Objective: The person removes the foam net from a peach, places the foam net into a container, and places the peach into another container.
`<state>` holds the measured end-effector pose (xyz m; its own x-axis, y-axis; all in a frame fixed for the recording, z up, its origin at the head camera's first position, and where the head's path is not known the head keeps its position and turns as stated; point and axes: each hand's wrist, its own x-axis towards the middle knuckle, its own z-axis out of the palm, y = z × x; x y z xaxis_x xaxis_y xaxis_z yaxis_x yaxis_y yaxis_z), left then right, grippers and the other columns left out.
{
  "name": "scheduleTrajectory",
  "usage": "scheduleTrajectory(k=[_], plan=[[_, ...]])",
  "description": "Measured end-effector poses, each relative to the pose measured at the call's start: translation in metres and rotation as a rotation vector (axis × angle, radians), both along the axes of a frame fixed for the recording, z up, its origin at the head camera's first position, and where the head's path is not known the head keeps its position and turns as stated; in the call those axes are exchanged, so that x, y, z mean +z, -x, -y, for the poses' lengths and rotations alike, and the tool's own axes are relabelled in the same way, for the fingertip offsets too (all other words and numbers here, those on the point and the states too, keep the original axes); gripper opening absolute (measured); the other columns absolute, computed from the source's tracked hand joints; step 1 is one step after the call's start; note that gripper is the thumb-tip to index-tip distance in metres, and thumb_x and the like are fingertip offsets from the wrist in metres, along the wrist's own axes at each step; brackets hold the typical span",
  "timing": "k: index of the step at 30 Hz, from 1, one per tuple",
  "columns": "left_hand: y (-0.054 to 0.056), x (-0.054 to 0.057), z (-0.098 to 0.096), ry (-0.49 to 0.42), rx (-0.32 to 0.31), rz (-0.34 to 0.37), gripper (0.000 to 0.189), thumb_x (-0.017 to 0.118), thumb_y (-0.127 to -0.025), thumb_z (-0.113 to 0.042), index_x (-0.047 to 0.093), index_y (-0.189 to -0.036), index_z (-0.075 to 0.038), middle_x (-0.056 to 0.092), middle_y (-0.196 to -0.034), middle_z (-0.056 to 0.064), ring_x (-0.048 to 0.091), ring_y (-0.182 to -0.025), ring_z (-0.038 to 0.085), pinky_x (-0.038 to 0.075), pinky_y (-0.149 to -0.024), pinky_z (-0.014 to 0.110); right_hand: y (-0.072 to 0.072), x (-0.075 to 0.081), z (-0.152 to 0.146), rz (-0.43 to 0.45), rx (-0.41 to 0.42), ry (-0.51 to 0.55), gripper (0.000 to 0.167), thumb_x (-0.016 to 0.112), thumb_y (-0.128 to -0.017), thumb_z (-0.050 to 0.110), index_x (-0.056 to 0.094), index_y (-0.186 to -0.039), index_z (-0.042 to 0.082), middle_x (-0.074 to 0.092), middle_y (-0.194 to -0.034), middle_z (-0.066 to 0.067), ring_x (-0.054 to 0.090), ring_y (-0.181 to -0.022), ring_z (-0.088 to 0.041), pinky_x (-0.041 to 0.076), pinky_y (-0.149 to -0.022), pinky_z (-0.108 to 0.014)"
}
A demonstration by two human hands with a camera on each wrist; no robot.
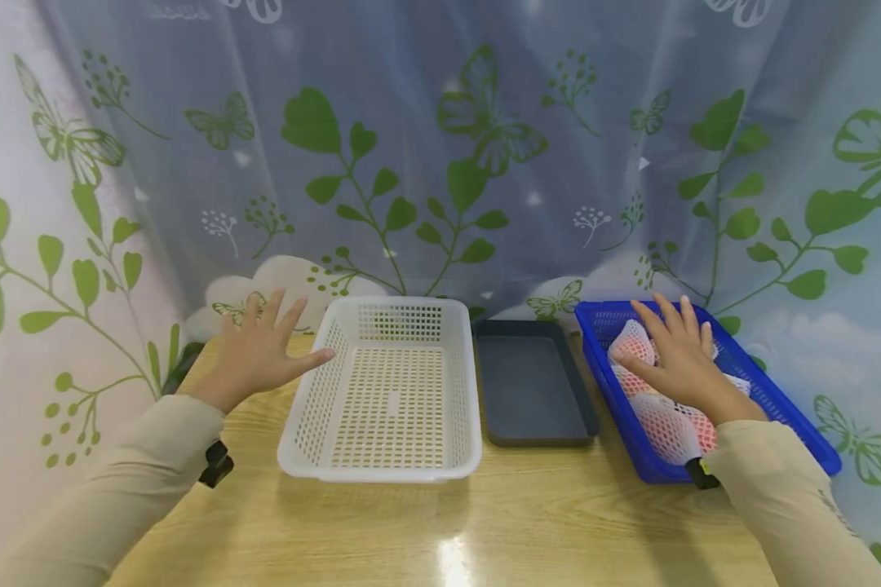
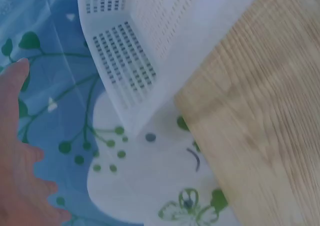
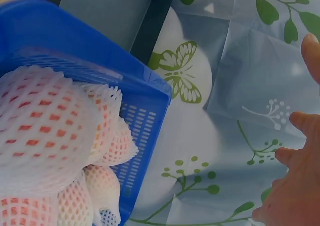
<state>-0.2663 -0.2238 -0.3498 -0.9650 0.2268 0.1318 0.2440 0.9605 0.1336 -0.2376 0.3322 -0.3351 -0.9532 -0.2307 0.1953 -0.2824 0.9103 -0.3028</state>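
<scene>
Where our right hand (image 1: 679,363) hovers, fingers apart, the right-side blue basket (image 1: 611,387) holds netted pieces (image 1: 662,428).
Our left hand (image 1: 260,350) spreads likewise beside the white basket (image 1: 396,375) at left; a gray tray (image 1: 532,383) lies between.

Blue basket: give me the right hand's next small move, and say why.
Probably lower the right hand and curl its fingers round one netted piece. In the head view that hand appears over the blue basket with its fingers spread, holding nothing, and several netted pieces lie in the basket, so they look like the nearest things to grasp.
</scene>
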Motion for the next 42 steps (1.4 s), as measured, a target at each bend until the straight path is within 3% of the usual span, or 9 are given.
scheduleTrajectory(k=[7, 11, 18, 27, 32, 37, 42], plan=[[0.007, -0.007, -0.041, -0.095, -0.078, 0.042, 0.097, 0.048, -0.084, -0.072, 0.014, -0.155, -0.015, 0.003, -0.159, 0.022, 0.0, -0.14, 0.053, -0.003, -0.101, 0.078, -0.008, -0.003, -0.013, 0.021, -0.039, 0.024, 0.084, 0.054, -0.093, 0.048, 0.007, -0.155, 0.016, -0.007, -0.158, -0.021, -0.025, -0.14, -0.043, -0.017, -0.101, -0.072], [0.01, -0.006, -0.075, -0.196, -0.13, 0.093, 0.095, 0.054, -0.084, -0.067, 0.014, -0.155, -0.017, 0.004, -0.16, 0.018, -0.002, -0.142, 0.049, -0.004, -0.104, 0.075, -0.013, -0.008, -0.025, 0.021, -0.044, 0.039, 0.083, 0.053, -0.094, 0.047, 0.007, -0.155, 0.015, -0.004, -0.157, -0.025, -0.022, -0.139, -0.046, -0.013, -0.1, -0.075], [0.018, -0.008, -0.14, -0.307, -0.241, 0.15, 0.092, 0.055, -0.086, -0.063, 0.017, -0.154, -0.014, 0.006, -0.16, 0.016, 0.003, -0.144, 0.045, 0.004, -0.11, 0.069, -0.025, -0.024, -0.045, 0.043, -0.041, 0.078, 0.081, 0.053, -0.095, 0.044, 0.008, -0.155, 0.012, -0.001, -0.155, -0.031, -0.017, -0.138, -0.052, -0.006, -0.097, -0.079], [0.012, -0.008, -0.217, -0.428, -0.375, 0.279, 0.089, 0.057, -0.088, -0.058, 0.01, -0.155, -0.022, 0.004, -0.161, 0.011, 0.004, -0.145, 0.039, 0.01, -0.114, 0.062, -0.037, -0.052, -0.065, 0.084, -0.051, 0.155, 0.081, 0.055, -0.095, 0.039, 0.01, -0.154, 0.006, 0.001, -0.153, -0.035, -0.016, -0.137, -0.055, -0.006, -0.099, -0.078], [0.003, -0.02, -0.258, -0.532, -0.426, 0.361, 0.089, 0.06, -0.088, -0.054, 0.012, -0.155, -0.022, 0.006, -0.161, 0.01, 0.008, -0.146, 0.037, 0.018, -0.114, 0.059, -0.044, -0.063, -0.072, 0.129, -0.064, 0.202, 0.081, 0.056, -0.095, 0.038, 0.01, -0.153, 0.005, 0.002, -0.153, -0.035, -0.011, -0.137, -0.056, -0.003, -0.099, -0.079], [-0.012, -0.039, -0.297, -0.64, -0.404, 0.473, 0.092, 0.065, -0.084, -0.056, 0.015, -0.154, -0.026, 0.015, -0.16, 0.005, 0.019, -0.145, 0.028, 0.027, -0.113, 0.052, -0.051, -0.071, -0.074, 0.162, -0.051, 0.228, 0.081, 0.059, -0.094, 0.034, 0.013, -0.153, 0.006, 0.012, -0.151, -0.035, 0.008, -0.135, -0.059, 0.016, -0.093, -0.08], [-0.024, -0.062, -0.333, -0.714, -0.383, 0.583, 0.09, 0.068, -0.082, -0.055, 0.019, -0.153, -0.028, 0.028, -0.156, -0.001, 0.028, -0.142, 0.022, 0.033, -0.111, 0.045, -0.054, -0.079, -0.073, 0.17, -0.051, 0.219, 0.078, 0.065, -0.09, 0.03, 0.024, -0.149, -0.002, 0.027, -0.146, -0.035, 0.029, -0.127, -0.058, 0.03, -0.093, -0.074]])
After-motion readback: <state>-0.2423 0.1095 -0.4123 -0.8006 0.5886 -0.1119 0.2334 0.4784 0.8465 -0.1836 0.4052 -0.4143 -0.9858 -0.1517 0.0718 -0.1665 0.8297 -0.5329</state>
